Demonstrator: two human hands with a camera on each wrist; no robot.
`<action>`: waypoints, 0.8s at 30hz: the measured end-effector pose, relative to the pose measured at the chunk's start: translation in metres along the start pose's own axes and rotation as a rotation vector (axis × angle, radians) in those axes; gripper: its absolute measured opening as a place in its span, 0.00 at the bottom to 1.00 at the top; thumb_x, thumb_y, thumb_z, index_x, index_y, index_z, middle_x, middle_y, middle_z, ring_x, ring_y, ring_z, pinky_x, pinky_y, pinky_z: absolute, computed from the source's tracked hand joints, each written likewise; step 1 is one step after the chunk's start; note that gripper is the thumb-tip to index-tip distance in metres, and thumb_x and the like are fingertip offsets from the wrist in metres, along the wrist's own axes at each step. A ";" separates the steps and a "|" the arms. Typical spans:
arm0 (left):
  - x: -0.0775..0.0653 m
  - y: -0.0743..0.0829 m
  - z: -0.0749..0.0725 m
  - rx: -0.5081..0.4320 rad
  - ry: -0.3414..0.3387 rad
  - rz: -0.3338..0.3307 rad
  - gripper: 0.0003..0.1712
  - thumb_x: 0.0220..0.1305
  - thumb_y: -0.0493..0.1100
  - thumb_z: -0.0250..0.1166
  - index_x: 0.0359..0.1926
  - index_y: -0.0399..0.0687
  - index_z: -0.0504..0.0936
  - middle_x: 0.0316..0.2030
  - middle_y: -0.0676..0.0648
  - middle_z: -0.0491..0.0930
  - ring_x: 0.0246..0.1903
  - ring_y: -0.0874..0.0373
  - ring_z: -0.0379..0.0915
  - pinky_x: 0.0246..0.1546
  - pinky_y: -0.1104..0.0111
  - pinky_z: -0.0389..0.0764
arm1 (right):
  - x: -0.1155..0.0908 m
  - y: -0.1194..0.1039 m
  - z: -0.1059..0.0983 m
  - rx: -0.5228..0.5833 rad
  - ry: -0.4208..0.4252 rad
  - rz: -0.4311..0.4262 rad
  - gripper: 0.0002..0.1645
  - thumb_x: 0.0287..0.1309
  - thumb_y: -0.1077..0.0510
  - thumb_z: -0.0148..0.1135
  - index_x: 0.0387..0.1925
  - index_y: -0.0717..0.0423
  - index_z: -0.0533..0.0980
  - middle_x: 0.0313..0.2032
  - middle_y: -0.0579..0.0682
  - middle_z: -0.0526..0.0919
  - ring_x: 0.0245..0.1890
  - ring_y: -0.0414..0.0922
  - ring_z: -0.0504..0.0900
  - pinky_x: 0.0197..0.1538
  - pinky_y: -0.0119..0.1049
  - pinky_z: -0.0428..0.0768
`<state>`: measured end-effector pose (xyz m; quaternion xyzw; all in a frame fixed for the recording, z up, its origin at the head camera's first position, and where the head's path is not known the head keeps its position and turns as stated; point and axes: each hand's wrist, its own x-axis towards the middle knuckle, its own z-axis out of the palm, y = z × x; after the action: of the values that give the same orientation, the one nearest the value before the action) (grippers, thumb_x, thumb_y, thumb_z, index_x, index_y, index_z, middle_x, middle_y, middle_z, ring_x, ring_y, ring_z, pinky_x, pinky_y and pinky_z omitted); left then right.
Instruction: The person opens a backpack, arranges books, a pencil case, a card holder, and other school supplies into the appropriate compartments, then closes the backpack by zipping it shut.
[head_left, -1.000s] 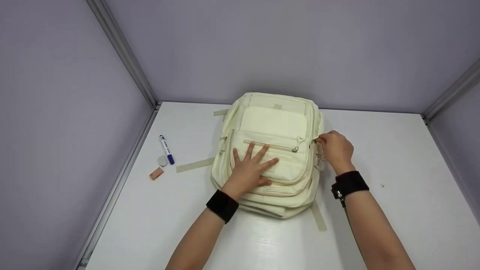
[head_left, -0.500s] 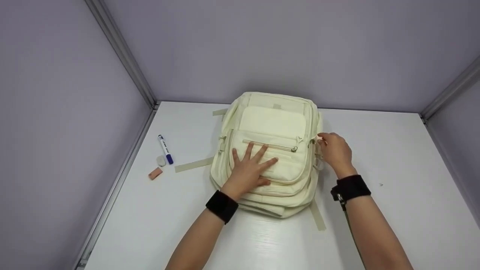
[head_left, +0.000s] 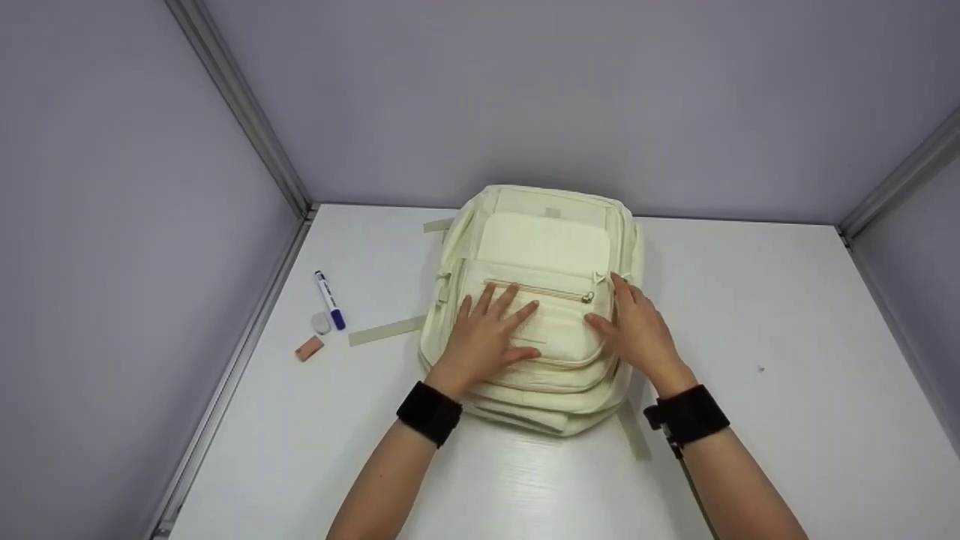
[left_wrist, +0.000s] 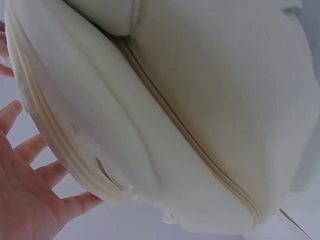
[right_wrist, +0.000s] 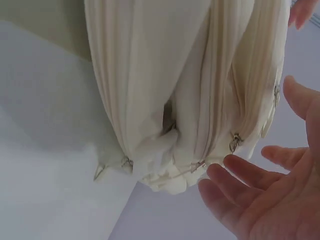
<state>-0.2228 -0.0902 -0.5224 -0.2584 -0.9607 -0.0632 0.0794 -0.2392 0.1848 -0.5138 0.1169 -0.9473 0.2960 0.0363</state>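
A cream backpack (head_left: 546, 240) lies on the white table with its front pockets facing up. My left hand (head_left: 480, 341) rests on the lower left of its front, fingers spread, just below a short pocket zipper (head_left: 536, 289). At the right edge of the front pocket my right hand (head_left: 641, 330) touches the bag, its fingers fairly straight and the thumb apart. In the right wrist view the fingertips of my right hand (right_wrist: 270, 187) lie close to the metal zipper pulls (right_wrist: 235, 142). The left wrist view shows my left hand (left_wrist: 35, 185) against the bag's zippered edge (left_wrist: 55, 135).
Left of the bag lie a white marker with a blue cap (head_left: 330, 300), a small whitish lump (head_left: 321, 323) and a pinkish-orange block (head_left: 309, 348). Flat straps (head_left: 386, 330) stick out from the bag. A tiny scrap (head_left: 760, 368) lies at right. Grey walls enclose the table.
My right hand has let go of what it pinched at the bag's right side, opened, and moved left onto the front's edge. My left hand has shifted slightly left.
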 end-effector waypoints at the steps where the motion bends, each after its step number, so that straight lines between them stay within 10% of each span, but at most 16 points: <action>1: 0.000 -0.004 0.000 -0.009 0.016 -0.022 0.43 0.61 0.76 0.49 0.74 0.66 0.62 0.75 0.44 0.52 0.73 0.39 0.43 0.65 0.42 0.56 | -0.002 -0.001 0.003 0.000 -0.018 0.007 0.50 0.65 0.44 0.63 0.75 0.64 0.49 0.65 0.75 0.61 0.62 0.70 0.64 0.60 0.63 0.65; 11: -0.004 -0.018 -0.001 -0.383 -0.025 -0.224 0.38 0.71 0.64 0.51 0.76 0.56 0.58 0.75 0.34 0.35 0.69 0.26 0.41 0.61 0.43 0.64 | -0.007 0.005 0.008 0.044 -0.110 0.068 0.59 0.64 0.38 0.61 0.76 0.64 0.40 0.70 0.73 0.55 0.68 0.67 0.57 0.64 0.61 0.61; 24: -0.009 0.010 0.002 -0.342 -0.033 -0.181 0.39 0.70 0.64 0.54 0.76 0.56 0.59 0.74 0.31 0.38 0.64 0.25 0.56 0.54 0.46 0.74 | -0.004 0.020 -0.015 0.087 -0.189 0.071 0.51 0.68 0.45 0.60 0.78 0.56 0.41 0.70 0.71 0.55 0.69 0.66 0.56 0.65 0.62 0.58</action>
<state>-0.2105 -0.0860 -0.5249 -0.1815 -0.9565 -0.2282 0.0124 -0.2400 0.2102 -0.5128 0.1120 -0.9364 0.3255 -0.0687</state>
